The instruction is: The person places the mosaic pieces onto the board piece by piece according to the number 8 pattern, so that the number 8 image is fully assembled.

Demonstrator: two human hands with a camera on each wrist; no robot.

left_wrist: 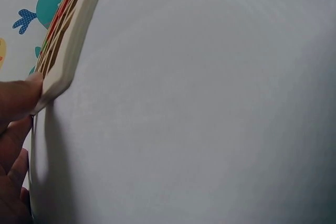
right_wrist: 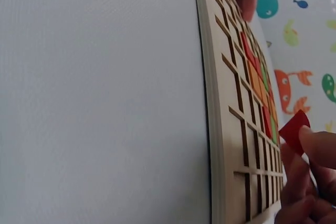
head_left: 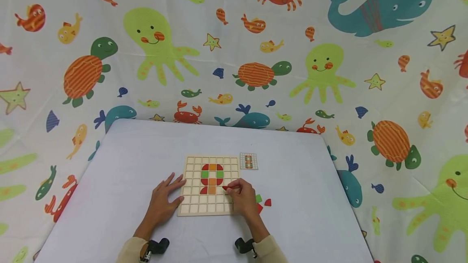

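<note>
In the head view, one board (head_left: 193,209) was seen on the white table (head_left: 109,182), with ten tiles (head_left: 212,190) set in its grid: five red, three orange, two green. Their pattern was stretched along the near-to-far axis. One red tile (head_left: 224,188) was pinched between the thumb and fingers of the right hand (head_left: 244,198), at the right part of the board; its tip was pointed left, and its long axis was sloped down toward the fingers. The left hand (head_left: 164,198) was laid with spread fingers at the board's left edge. Three loose tiles (head_left: 268,202) (two red, one green) were counted beside the right hand, and one card (head_left: 249,161) was placed by the far right corner.

In the left wrist view, one corner of the board was shown touched by the thumb (left_wrist: 18,98); the grid was seen nearly edge-on.

In the right wrist view, the red tile was held at the fingertips, a corner aimed left and its visible length set roughly upright. One patterned cloth (right_wrist: 286,56) was caught behind.
</note>
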